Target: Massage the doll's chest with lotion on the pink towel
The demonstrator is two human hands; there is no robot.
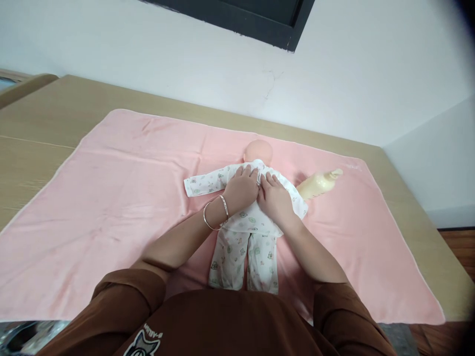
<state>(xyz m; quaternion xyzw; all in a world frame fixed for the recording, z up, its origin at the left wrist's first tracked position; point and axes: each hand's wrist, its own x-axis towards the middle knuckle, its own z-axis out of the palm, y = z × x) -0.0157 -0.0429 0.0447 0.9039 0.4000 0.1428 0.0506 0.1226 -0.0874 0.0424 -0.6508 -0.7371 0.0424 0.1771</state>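
Shirt [253, 221] on the doll [258, 151] is touched by the half-curled left hand [242, 189] and right hand [275, 199], perhaps to keep it flat; whether cloth is pinched cannot be told.

A plain brown top [230, 321] w/ short, loose sleeves [129, 289] is covering the body. A pointy-eared pic [142, 345] w/ wht letters [153, 331] is showing on front. A thin, shiny bangle [226, 208] is circling L wrist [215, 211].

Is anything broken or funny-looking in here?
Yes! Thin, crooked lines that look like cracks mark the white wall below the dark frame, while the wall around them looks plain. Also, the pale bottle beside the doll seems tipped over, its top pointing away.
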